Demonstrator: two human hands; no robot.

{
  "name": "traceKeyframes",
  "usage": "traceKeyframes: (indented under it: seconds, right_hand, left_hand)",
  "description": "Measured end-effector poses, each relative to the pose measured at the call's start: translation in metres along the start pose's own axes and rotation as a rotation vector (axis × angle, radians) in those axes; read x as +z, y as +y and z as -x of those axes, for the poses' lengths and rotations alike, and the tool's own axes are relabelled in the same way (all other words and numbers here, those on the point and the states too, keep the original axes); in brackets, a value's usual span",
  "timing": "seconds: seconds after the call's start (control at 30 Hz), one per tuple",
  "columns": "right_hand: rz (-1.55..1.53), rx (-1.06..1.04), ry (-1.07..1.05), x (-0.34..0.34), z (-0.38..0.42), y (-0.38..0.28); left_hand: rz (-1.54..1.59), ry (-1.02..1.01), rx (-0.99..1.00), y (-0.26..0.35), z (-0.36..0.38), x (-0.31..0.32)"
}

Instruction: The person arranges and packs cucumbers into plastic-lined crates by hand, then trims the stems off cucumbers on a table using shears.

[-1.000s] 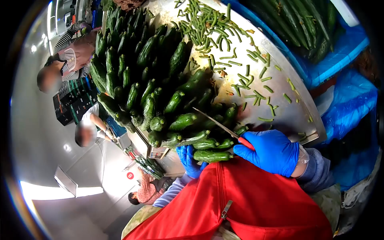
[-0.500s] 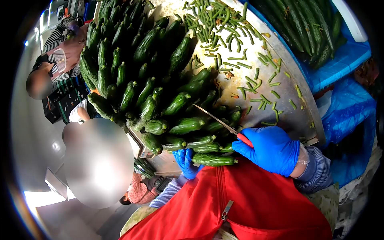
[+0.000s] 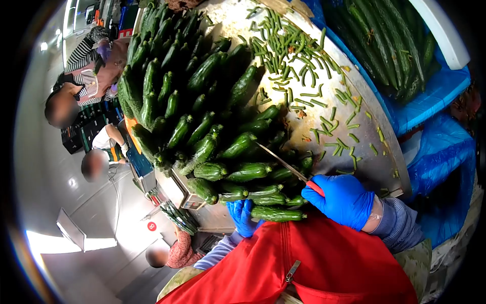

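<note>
My right hand (image 3: 344, 200), in a blue glove, is closed round the red handle of a knife (image 3: 284, 164). Its thin blade points up and left over the cucumbers. At the near edge of the pile, my left hand (image 3: 243, 218), gloved in blue too, has its fingers bent against the end of a cucumber (image 3: 278, 213) lying along my red apron (image 3: 334, 258). Part of this hand is hidden. Beyond both hands rises a big heap of dark green cucumbers (image 3: 202, 147), many with their ends towards me.
Cut green stem pieces (image 3: 298, 50) lie scattered over the metal table (image 3: 377, 147). At the upper right, more long cucumbers (image 3: 385, 45) fill a container lined with blue plastic (image 3: 430, 91). Several other people work on the left, one in a striped sleeve (image 3: 81, 55).
The view has shifted, so the pile and my hands appear a little lower and further right. The knife stays in my right hand, and my left hand keeps to the same cucumber.
</note>
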State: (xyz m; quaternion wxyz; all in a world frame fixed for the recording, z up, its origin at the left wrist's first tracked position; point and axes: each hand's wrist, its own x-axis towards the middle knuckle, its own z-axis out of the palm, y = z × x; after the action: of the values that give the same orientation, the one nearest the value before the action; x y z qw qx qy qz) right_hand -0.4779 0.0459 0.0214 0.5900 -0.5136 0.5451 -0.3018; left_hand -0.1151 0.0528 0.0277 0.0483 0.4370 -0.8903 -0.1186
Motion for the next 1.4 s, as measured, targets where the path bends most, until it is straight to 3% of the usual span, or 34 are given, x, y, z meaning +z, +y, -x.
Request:
traceKeyframes:
  seconds: [0.17,0.27,0.4,0.53,0.77,0.9,1.0,1.13,1.27,1.33,1.4]
  right_hand:
    - [-0.124,0.042,0.074,0.004,0.009,0.009]
    - [-0.219,0.080,0.273,-0.016,0.018,0.004]
    - [-0.016,0.127,0.438,-0.036,0.025,0.006]
    - [0.167,0.048,0.562,-0.037,0.029,-0.001]
    - [0.269,0.010,0.632,-0.011,0.040,0.016]
    - [0.554,0.186,0.733,0.003,0.037,0.012]
    - [0.746,0.192,0.764,0.008,0.026,0.016]
    - [1.053,0.151,0.751,0.020,0.017,0.005]
    - [1.024,0.036,0.751,0.015,0.024,0.023]
    - [1.107,0.005,0.884,0.015,0.028,0.013]
    - [1.097,-0.166,1.053,0.031,0.023,-0.030]
  left_hand:
    - [-0.024,-0.033,-0.001,0.010,-0.011,-0.008]
    - [0.040,0.023,0.025,0.011,-0.014,-0.005]
    - [-0.021,0.006,0.027,0.012,-0.014,-0.008]
    - [-0.032,0.034,0.034,0.015,-0.016,-0.008]
    - [-0.053,0.058,0.066,0.023,-0.031,-0.016]
    - [-0.070,0.071,0.045,0.024,-0.024,-0.017]
    - [-0.039,0.088,0.027,0.025,-0.022,-0.020]
    - [0.057,0.119,0.061,0.025,-0.019,-0.034]
    - [0.176,0.182,0.135,0.015,-0.011,-0.037]
    - [0.282,0.253,0.200,0.005,-0.004,-0.039]
    - [0.448,0.434,0.242,-0.015,0.003,-0.043]
